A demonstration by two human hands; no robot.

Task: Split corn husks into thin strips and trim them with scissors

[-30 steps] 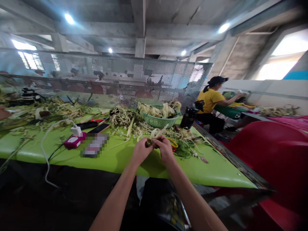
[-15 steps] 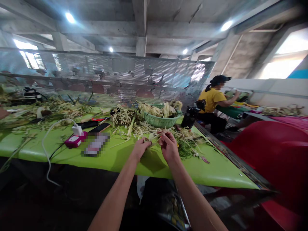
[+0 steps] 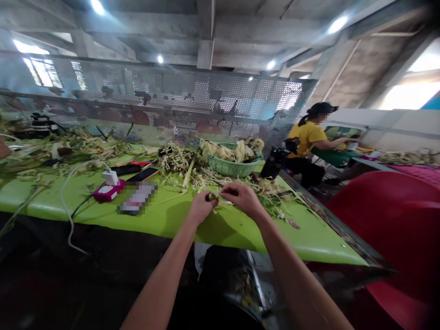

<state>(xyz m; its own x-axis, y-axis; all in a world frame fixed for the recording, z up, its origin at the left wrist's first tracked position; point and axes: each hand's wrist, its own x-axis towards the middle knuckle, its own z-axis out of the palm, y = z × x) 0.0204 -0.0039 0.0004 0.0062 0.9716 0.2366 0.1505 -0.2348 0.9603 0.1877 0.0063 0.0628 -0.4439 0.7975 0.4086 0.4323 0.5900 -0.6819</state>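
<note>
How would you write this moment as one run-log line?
left bare hand: holds small pale-green plant piece; right bare hand: fingertips close beside it; beyond: green perforated plastic basket, containing pale leafy material

of the person's own hands there are two, one left hand (image 3: 202, 206) and one right hand (image 3: 243, 198), with one small plant piece (image 3: 212, 196) at the fingers. on one green table (image 3: 213, 231) i count one green basket (image 3: 233, 169), one black phone (image 3: 146, 174), one blurred flat object (image 3: 137, 199), one pink socket box (image 3: 109, 190) and one white plug (image 3: 110, 177), while the plant strips (image 3: 178, 160) are too many for counting. around are one co-worker in yellow (image 3: 307, 135), one other hand (image 3: 4, 149) at the left edge, one perforated screen (image 3: 165, 87), at least one red chair (image 3: 385, 215) and at least four ceiling lights (image 3: 98, 6).
</note>
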